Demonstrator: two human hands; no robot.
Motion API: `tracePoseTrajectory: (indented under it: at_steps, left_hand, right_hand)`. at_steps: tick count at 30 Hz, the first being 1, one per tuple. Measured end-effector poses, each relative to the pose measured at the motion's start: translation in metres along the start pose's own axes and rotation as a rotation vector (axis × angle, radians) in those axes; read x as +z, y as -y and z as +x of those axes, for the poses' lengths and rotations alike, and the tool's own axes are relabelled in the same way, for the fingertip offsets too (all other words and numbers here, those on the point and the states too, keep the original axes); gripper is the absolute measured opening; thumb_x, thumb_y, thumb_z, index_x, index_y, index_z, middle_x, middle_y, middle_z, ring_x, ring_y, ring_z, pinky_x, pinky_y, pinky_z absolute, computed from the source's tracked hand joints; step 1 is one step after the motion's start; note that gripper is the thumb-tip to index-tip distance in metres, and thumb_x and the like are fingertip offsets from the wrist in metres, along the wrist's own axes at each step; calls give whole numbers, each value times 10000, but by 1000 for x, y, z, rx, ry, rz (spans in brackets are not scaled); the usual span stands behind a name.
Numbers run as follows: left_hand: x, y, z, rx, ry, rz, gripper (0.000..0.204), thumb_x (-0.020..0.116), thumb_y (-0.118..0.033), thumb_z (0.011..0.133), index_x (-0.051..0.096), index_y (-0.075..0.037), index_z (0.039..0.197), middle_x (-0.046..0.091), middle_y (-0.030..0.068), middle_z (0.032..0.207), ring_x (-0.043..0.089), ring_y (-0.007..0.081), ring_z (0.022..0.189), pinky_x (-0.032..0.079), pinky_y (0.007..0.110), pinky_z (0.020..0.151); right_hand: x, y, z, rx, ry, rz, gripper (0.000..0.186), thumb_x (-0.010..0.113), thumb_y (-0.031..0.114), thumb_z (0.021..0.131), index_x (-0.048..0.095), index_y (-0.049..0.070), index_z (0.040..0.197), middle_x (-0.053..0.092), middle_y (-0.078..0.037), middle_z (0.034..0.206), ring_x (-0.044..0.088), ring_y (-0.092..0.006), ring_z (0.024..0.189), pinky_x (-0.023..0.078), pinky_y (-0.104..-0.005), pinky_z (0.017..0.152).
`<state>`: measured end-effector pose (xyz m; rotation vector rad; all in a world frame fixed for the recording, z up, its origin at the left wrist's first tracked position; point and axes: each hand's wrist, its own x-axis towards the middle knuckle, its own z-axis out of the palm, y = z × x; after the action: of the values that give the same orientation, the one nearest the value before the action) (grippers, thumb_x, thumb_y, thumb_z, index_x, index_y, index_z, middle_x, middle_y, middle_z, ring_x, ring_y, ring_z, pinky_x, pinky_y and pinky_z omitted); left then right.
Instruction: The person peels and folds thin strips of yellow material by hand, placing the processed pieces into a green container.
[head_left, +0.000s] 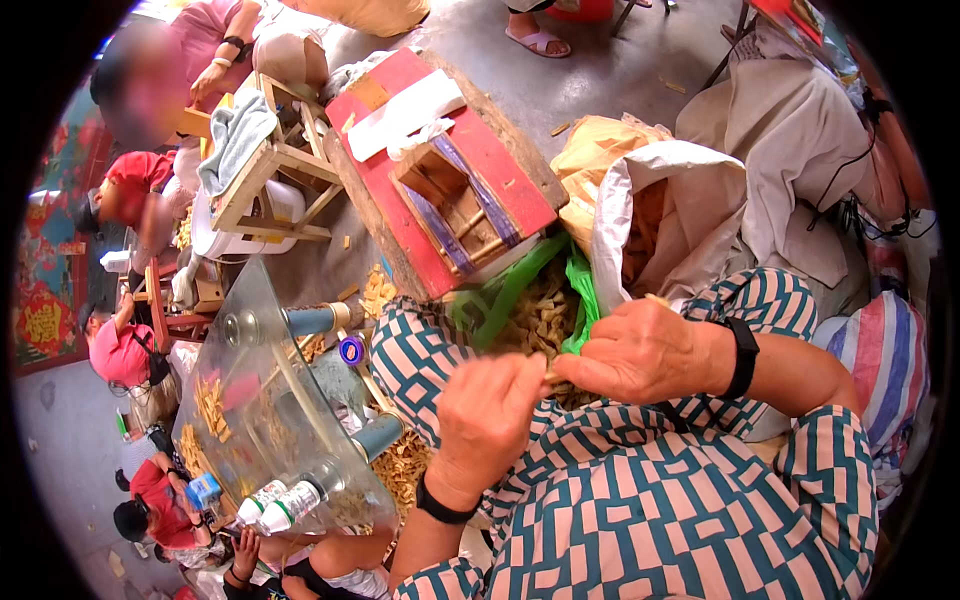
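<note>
My left hand [487,415] is closed in a pinch, its fingertips blurred by motion. My right hand [640,350], also closed, meets it thumb to fingertips over my lap. A small tan piece [549,372] shows between the two hands; the fingers hide most of it. Just beneath them, between my knees, a bright green plastic bag [580,290] stands open with many curled tan pieces [540,312] inside. Each wrist wears a black band.
Ahead stands a red-topped wooden block [380,190] carrying a wooden frame with purple strips [455,205]. An open white sack [700,190] of orange-brown pieces is at right. A glass table [270,390] with bottles [290,505] lies left. Several people work at far left.
</note>
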<state>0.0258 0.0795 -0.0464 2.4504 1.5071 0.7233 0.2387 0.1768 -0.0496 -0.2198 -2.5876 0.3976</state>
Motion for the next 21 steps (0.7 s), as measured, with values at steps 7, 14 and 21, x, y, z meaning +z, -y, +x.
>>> tracePoseTrajectory:
  at_steps: [7,14,21]
  left_hand:
    - [-11,-11,-20,-66,224,-186,190,701,-46,825,662,-26,1010,635,95,820,613,269,717,486,355,594]
    - [-19,73,41,-536,-99,-633,152,585,-69,969,673,27,1046,625,79,780,612,139,701,467,278,601]
    - [-7,139,80,-671,-217,-827,209,603,-124,990,671,54,1077,629,-9,854,545,62,780,448,221,699]
  right_hand:
    - [-11,-4,-23,183,357,538,63,619,65,796,556,70,788,553,-51,546,590,-230,480,433,-368,420]
    - [-1,-95,46,156,-89,-83,66,590,60,838,570,94,891,576,-60,723,626,-252,605,499,-373,501]
    - [31,-151,84,204,-198,-152,46,594,82,869,595,66,913,615,-102,751,651,-299,675,508,-380,558]
